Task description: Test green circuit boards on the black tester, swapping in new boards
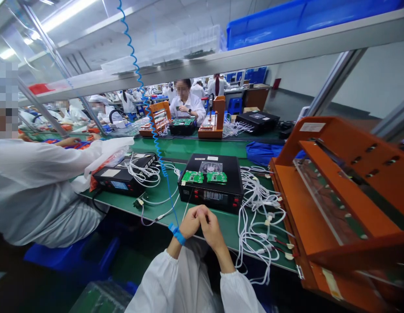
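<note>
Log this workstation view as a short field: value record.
left_hand: left hand, fingers curled against the other, nothing visibly held
right_hand: right hand, same
left_wrist: blue strap
nearest_unit: black box, front display lit
on_unit: two circuit boards, left board and right board
right_of_unit: white cables, then orange fixture
left_of_unit: second black box, screen lit
display_text: unreadable

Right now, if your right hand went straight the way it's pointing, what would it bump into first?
The right hand would probably meet the left hand first; their fingertips look together already. Beyond might be the black box, but depth is hard to judge.
</note>
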Motion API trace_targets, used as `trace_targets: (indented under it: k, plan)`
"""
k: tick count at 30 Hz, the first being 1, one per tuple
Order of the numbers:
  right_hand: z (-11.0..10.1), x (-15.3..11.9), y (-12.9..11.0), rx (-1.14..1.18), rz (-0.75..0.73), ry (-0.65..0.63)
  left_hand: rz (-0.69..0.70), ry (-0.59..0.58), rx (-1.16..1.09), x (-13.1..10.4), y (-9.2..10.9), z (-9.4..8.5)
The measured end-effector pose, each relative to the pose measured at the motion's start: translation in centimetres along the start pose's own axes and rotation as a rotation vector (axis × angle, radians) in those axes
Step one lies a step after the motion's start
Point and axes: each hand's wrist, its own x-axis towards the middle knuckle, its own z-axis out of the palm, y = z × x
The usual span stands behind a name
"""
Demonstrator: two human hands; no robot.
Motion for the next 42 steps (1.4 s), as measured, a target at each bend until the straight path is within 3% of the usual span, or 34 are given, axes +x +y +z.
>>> trace_targets:
  k: [42]
  plan:
    - [-0.07,0.06,-0.09,0.010,-0.014,-0.023,-0.027,0.072,0.101,0.01,0.55,0.27]
